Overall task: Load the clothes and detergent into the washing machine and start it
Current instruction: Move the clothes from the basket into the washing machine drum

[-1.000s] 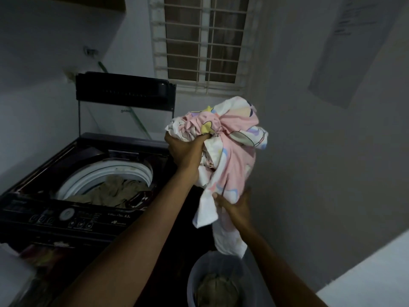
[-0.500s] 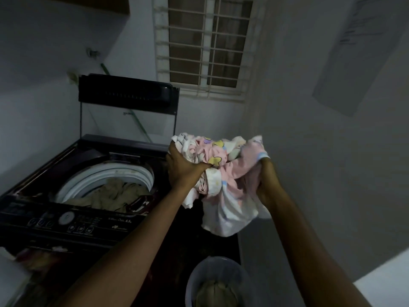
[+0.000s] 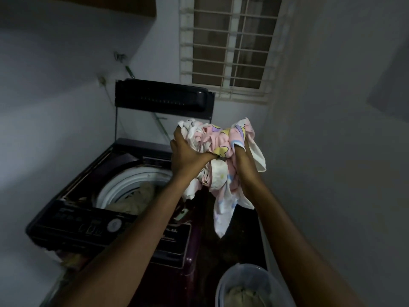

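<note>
A bunched pink and white patterned cloth point(image 3: 218, 142) hangs in the air, just right of the washing machine's opening. My left hand point(image 3: 188, 156) grips its left side and my right hand point(image 3: 242, 160) grips its right side, partly buried in the folds. A loose end dangles below. The dark top-loading washing machine point(image 3: 73, 227) stands at the left with its lid point(image 3: 161, 96) raised. Beige clothes point(image 3: 135, 200) lie in its white drum. No detergent is in view.
A pale laundry bucket point(image 3: 225, 284) holding beige clothes sits on the floor at the lower right. Walls close in on the left and right. A barred window point(image 3: 230, 45) is behind the machine. The control panel point(image 3: 93, 227) runs along the machine's front.
My right hand has come up from the cloth's dangling end to grip its top beside my left hand. The bundle is now lower and more gathered, near the drum's right rim.
</note>
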